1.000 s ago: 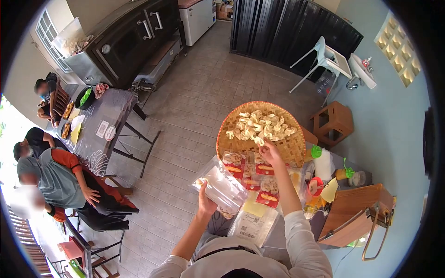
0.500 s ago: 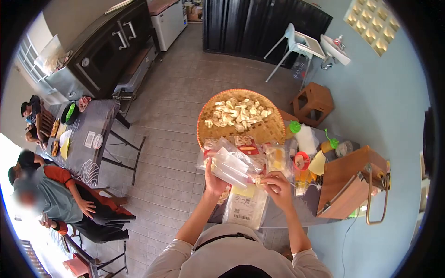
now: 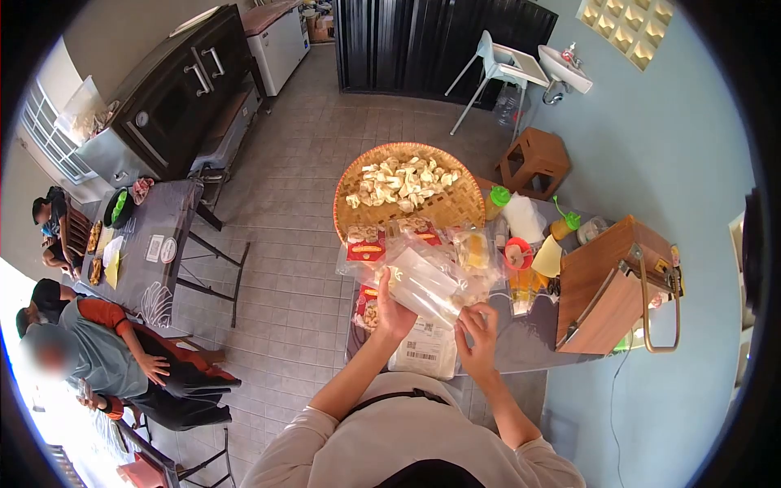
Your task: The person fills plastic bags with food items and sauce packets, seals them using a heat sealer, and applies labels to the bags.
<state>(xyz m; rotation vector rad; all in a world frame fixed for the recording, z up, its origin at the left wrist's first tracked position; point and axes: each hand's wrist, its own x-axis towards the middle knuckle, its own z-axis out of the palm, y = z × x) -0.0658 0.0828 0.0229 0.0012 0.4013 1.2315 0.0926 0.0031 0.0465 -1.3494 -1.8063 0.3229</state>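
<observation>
A clear plastic bag point(image 3: 425, 285) stretches between my two hands over the near part of the table. My left hand point(image 3: 394, 312) grips its left side, thumb along the edge. At the bag's lower right end, my right hand point(image 3: 478, 332) pinches the plastic with closed fingers. Below the bag lies a clear-wrapped packet with a printed barcode label point(image 3: 421, 355). Red-labelled snack packets point(image 3: 366, 244) lie beyond and to the left, partly covered by the bag. Farther off, a round woven tray point(image 3: 355, 174) holds a heap of pale folded dough pieces point(image 3: 403, 182).
Green-capped bottles point(image 3: 498, 196), a red cup point(image 3: 518, 254) and a wooden box with a metal handle point(image 3: 606, 285) stand on the right. Another person point(image 3: 106, 342) sits at the left near a second table point(image 3: 163, 281). A brown stool point(image 3: 534, 163) stands beyond the tray.
The view has shifted, so the table appears slightly higher and farther left. The bag's lower right end now points further down, and my right hand has moved lower along it.
</observation>
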